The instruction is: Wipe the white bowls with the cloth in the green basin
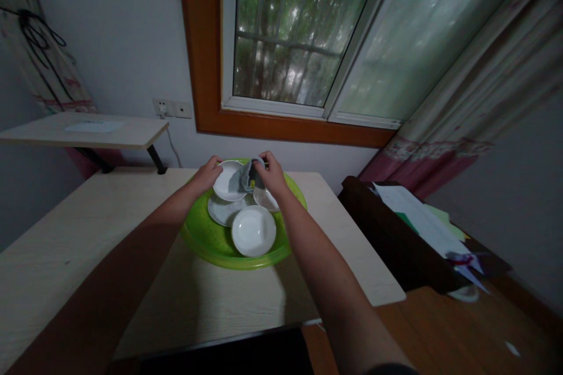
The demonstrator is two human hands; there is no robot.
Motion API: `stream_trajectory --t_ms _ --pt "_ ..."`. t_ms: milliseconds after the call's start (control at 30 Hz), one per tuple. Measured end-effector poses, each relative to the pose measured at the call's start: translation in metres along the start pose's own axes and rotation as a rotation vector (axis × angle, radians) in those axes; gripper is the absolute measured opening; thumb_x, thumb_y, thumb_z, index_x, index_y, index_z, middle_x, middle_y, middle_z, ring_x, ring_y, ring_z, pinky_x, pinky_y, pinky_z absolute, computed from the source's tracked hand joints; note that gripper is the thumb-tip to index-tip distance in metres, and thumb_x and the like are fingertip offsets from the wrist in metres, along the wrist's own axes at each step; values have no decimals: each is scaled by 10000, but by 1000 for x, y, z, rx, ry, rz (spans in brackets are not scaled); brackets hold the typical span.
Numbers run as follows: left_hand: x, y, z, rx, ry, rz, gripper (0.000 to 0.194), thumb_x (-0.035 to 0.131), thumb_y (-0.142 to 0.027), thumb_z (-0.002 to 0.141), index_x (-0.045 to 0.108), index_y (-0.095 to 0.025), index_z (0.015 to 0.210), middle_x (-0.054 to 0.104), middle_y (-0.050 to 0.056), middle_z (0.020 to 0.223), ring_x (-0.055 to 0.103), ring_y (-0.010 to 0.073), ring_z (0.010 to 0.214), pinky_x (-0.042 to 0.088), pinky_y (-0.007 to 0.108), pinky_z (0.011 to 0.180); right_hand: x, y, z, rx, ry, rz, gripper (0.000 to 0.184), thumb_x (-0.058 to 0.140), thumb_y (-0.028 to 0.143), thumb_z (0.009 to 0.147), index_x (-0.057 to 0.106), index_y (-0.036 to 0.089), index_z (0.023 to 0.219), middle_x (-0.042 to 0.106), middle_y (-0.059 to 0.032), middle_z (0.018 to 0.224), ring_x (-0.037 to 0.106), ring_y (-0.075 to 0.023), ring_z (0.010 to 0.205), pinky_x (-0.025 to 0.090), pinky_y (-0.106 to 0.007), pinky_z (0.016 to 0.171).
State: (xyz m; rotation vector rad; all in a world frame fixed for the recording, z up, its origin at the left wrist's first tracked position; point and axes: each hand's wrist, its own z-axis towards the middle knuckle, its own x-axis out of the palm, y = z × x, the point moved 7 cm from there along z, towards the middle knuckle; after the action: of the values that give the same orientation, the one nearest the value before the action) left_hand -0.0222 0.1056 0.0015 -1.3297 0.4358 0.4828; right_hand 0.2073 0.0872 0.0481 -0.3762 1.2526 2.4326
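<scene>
Nearest you, in the translucent green basin [206, 254], sits a round white bowl [254, 233], glossy inside. Beyond it lies a pale plate [220, 211], partly covered by the smooth, shallow white dish [225, 178] whose rim your left hand [208, 175] grasps. Your right hand [271, 176] pinches a gray cloth [240, 179] (rumpled, dull) over that dish's right side.

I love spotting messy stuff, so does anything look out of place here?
Yes, a little. At right, papers lie askew on dark brown furniture, some poking past its edge. A small white scrap lies on the floor, perhaps dropped. I see no spill or breakage in the green basin.
</scene>
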Motion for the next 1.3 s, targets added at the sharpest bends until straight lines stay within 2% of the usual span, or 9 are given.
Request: stream_trajectory --t_ms 133,233,300,567,700,800,933,1133,1300 --pt "-2 -1 -1 -11 -11 -10 300 456 -298 798 540 -243 1080 618 10 882 574 186 800 393 278 659 4 -8 2 -30 14 -57 170 546 271 809 541 228 973 626 -3 931 565 -174 859 464 -308 818" --pt "-3 -4 -3 -18 -22 -15 297 458 -302 797 542 -241 1075 617 10 875 578 191 807 397 280 660 9 -12 1 -52 78 -74 352 514 131 724 541 220 1063 640 -3 922 595 -177 875 472 -327 850" --pt "-4 -5 -4 -21 -30 -18 298 461 -306 797 544 -241 1076 616 10 866 579 194 808 400 282 664 9 -14 1 -41 93 -61 395 487 102 711 542 219 1084 639 4 885 610 -175 856 478 -326 843" --pt "-6 -8 -6 -47 -41 -3 310 470 -302 795 551 -237 1087 617 11 840 575 196 782 388 286 654 5 -7 3 -44 85 -60 184 423 186 813 596 218 870 646 -14 889 599 -176 871 466 -314 835" --pt "-5 -7 -5 -32 -36 -7 318 471 -313 797 547 -237 1097 620 15 856 578 196 784 394 287 657 7 -3 0 -62 99 -185 189 502 357 889 617 211 857 644 -30 902 585 -174 853 461 -302 814" --pt "-5 -6 -5 -30 -38 -5 332 472 -320 795 547 -237 1108 622 16 859 583 198 792 393 284 646 14 -8 -3 -24 177 -274 243 625 443 837 643 207 891 665 -34 893 583 -175 812 464 -299 777" --pt "-6 -7 -6 -21 -48 1 338 471 -321 798 553 -231 1113 619 15 840 584 196 781 397 283 644 17 -17 -4 45 252 -310 130 657 335 774 650 207 752 641 0 738 559 -162 710 447 -281 704" --pt "-7 -9 -6 -22 -64 7 310 471 -307 805 554 -231 1094 617 19 841 584 198 779 396 289 648 7 -19 -1 141 127 -55 165 622 374 771 628 210 756 633 25 730 569 -156 717 447 -273 711" --pt "-7 -10 -7 -23 -60 23 316 469 -309 813 550 -231 1108 630 25 867 587 198 781 401 293 657 -5 -11 2 99 -30 111 250 601 459 794 620 210 815 630 15 805 573 -163 798 458 -274 783"
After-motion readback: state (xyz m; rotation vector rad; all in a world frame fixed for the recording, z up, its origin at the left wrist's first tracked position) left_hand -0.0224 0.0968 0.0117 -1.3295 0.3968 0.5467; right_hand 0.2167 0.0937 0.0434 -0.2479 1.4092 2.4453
